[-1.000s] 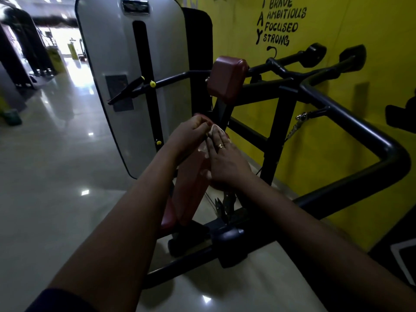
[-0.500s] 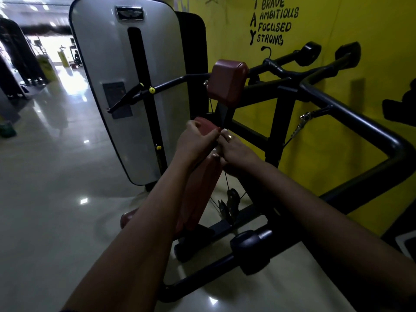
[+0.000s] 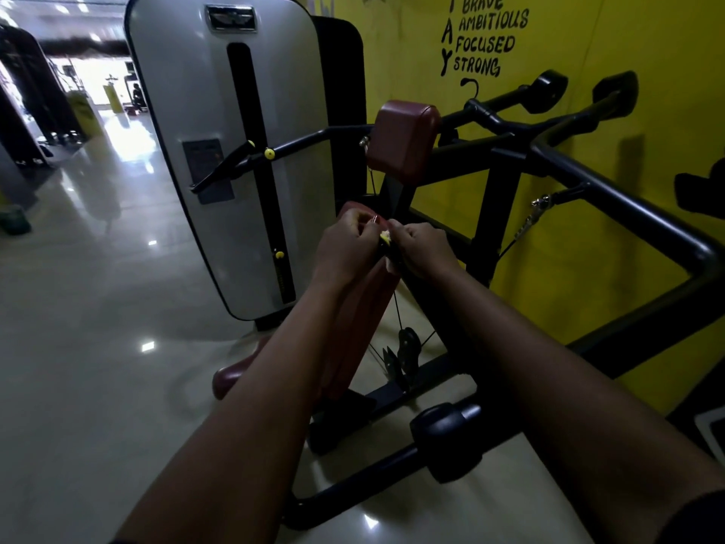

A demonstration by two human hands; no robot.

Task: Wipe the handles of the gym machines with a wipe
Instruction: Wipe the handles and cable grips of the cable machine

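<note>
The left hand (image 3: 345,249) and right hand (image 3: 423,249) meet at the top of the red pad (image 3: 365,304), curled fingers pinching a small wipe (image 3: 386,235) between them. Bunched so tightly, it could tear or drop before reaching the handle (image 3: 447,437) in front of the pad.

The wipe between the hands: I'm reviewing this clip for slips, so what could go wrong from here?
1. The wipe is a small wad pinched by the left hand and right hand; it could slip and drop to the floor.
2. The cable and pulley lie below the hands; a dropped wipe might snag there.
3. The near handle is not yet touched and might be skipped.
</note>
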